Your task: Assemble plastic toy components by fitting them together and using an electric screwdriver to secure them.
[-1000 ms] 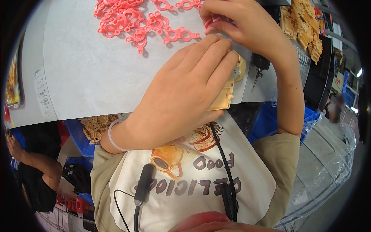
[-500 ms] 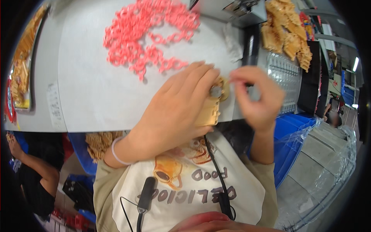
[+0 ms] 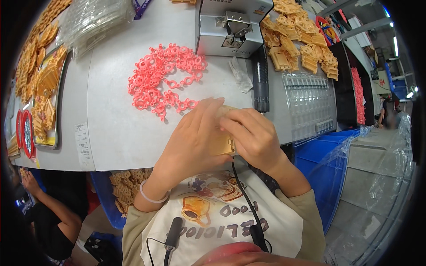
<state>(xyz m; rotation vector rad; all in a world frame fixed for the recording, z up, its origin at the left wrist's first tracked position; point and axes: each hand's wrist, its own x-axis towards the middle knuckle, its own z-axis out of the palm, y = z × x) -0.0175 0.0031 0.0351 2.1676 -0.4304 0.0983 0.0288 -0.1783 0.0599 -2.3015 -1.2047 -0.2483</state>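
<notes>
My left hand (image 3: pixel 188 133) is wrapped round a yellow moulded plastic part (image 3: pixel 223 142) and covers much of it. The part is held just over the near table edge. Against its upper face is my right hand (image 3: pixel 254 135), thumb and fingers pinched together. Whatever sits between those fingertips is hidden; a small pinkish spot shows there, too small to name. Beyond my left hand lies a loose pile of pink plastic rings (image 3: pixel 164 80), joined in chains, its nearest strand close to my fingers.
At the back stands a grey metal machine (image 3: pixel 228 26), beside a black cylindrical tool (image 3: pixel 260 80) and a crumpled white wrapper (image 3: pixel 240 75). Yellow parts (image 3: pixel 297 40) and a clear tray (image 3: pixel 310 104) lie right. A loaded tray (image 3: pixel 46 97) stands left; blue bins (image 3: pixel 326 159) flank me. Another person's arm (image 3: pixel 53 206) shows lower left.
My right hand has come in from the right and now touches the yellow part. A round metallic piece seen on the part earlier is now covered. The view has shifted, showing more of the table.
</notes>
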